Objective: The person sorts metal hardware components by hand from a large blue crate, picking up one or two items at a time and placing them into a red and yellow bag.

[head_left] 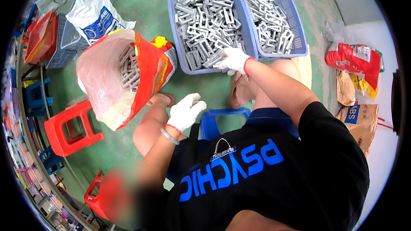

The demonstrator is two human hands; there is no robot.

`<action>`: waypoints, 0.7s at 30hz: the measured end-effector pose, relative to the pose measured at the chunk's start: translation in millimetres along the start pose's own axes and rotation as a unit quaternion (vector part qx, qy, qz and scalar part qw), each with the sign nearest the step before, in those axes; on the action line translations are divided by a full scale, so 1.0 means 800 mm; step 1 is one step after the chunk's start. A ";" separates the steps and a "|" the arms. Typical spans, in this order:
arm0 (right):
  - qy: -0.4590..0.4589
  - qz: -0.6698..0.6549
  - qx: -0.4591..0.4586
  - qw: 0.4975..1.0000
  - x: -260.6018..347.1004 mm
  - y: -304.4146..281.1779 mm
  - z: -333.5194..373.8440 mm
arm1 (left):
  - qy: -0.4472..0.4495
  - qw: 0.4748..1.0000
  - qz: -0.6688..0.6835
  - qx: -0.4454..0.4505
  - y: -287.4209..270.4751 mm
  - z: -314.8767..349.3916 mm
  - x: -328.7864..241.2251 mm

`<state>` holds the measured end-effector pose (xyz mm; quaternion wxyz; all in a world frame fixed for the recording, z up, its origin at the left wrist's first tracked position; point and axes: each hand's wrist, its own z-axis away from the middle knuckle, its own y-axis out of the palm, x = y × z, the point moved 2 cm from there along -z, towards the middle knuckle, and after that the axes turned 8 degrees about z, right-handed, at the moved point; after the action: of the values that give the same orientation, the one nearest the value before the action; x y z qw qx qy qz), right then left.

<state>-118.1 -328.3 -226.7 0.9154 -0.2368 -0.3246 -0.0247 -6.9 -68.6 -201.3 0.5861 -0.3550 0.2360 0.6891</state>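
My right hand [234, 60], in a white glove, is at the near right corner of the left blue basket [172, 25]. Its fingers close around the end of a grey rectangular metal frame [211, 61] among a heap of similar frames. My left hand [186, 112], gloved too, hovers over the floor between the basket and my lap. Its fingers are apart and loosely bent, with nothing visible in them. Left of it, a large red and yellow woven sack [147, 77] gapes toward me, its pale lining showing. Several metal frames [129, 69] lie inside the sack.
A second blue basket [303, 38] of metal frames adjoins on the right. A red stool [53, 132], stacked crates [62, 55] and a white bag [96, 15] stand left. Shelving lines the left edge. Red and brown sacks [357, 60] lean at the right wall. Below me is a blue stool [208, 126].
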 end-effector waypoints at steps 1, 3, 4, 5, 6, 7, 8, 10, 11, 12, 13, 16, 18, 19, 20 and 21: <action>0.003 0.037 -0.008 0.999 0.000 -0.001 -0.015 | 0.003 0.998 -0.056 -0.002 -0.001 -0.009 0.004; 0.001 0.133 -0.025 0.991 0.010 -0.010 -0.039 | 0.021 0.998 -0.053 -0.031 0.006 -0.028 0.025; -0.014 0.198 -0.045 0.979 0.016 -0.008 -0.054 | 0.030 0.997 -0.068 -0.023 0.005 -0.031 0.022; -0.031 0.262 -0.065 0.962 0.022 -0.006 -0.070 | 0.040 0.995 -0.094 -0.023 0.002 -0.031 0.011; -0.022 0.293 -0.060 0.954 0.025 -0.004 -0.089 | 0.029 0.996 -0.086 -0.015 0.002 -0.036 0.011; -0.013 0.325 -0.056 0.944 0.030 -0.005 -0.108 | 0.020 0.997 -0.078 -0.007 0.001 -0.041 0.008; -0.009 0.341 -0.052 0.939 0.035 -0.005 -0.125 | 0.018 0.996 -0.088 -0.004 -0.001 -0.043 0.005; -0.023 0.373 -0.067 0.925 0.045 -0.003 -0.153 | 0.012 0.995 -0.094 0.008 -0.011 -0.046 -0.006; -0.032 0.389 -0.080 0.917 0.046 -0.002 -0.171 | 0.006 0.997 -0.079 0.015 -0.015 -0.048 -0.012; -0.018 0.393 -0.078 0.916 0.049 -0.002 -0.186 | 0.012 0.997 -0.075 0.005 -0.017 -0.050 -0.015; -0.004 0.396 -0.076 0.915 0.058 -0.003 -0.198 | 0.017 0.997 -0.070 -0.007 -0.017 -0.050 -0.018; -0.013 0.389 -0.083 0.918 0.078 -0.003 -0.240 | 0.025 0.999 -0.036 -0.019 -0.022 -0.060 -0.029; -0.034 0.368 -0.107 0.923 0.095 0.002 -0.264 | 0.023 0.999 0.017 -0.023 -0.022 -0.063 -0.030; -0.047 0.360 -0.111 0.925 0.101 0.006 -0.279 | 0.014 0.999 0.035 -0.020 -0.021 -0.065 -0.026; -0.051 0.336 -0.114 0.933 0.107 0.010 -0.294 | 0.006 0.998 0.052 -0.017 -0.020 -0.067 -0.021; -0.056 0.312 -0.118 0.941 0.115 0.013 -0.309 | -0.002 0.998 0.069 -0.014 -0.018 -0.069 -0.017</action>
<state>100.5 -419.9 -342.7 0.8231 -0.4336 -0.2796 0.2374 19.5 -115.2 -224.8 0.5326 -0.3448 0.2488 0.7318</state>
